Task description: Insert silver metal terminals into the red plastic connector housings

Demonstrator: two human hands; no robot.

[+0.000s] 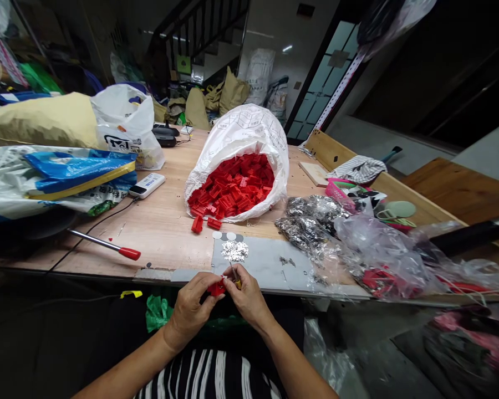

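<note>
My left hand is closed on a small red plastic piece just in front of the table's near edge. My right hand is pinched on a thin tool with a yellow handle, its tip at the red piece. Just beyond my hands a small heap of tiny silver metal parts lies on a grey sheet. Farther back a white sack lies open on its side, full of red plastic pieces; two of them have spilled onto the wooden table.
A red-handled screwdriver lies at the left near the edge. A white remote, blue and white bags and a brown sack fill the left. Clear plastic bags with silver parts and red pieces crowd the right.
</note>
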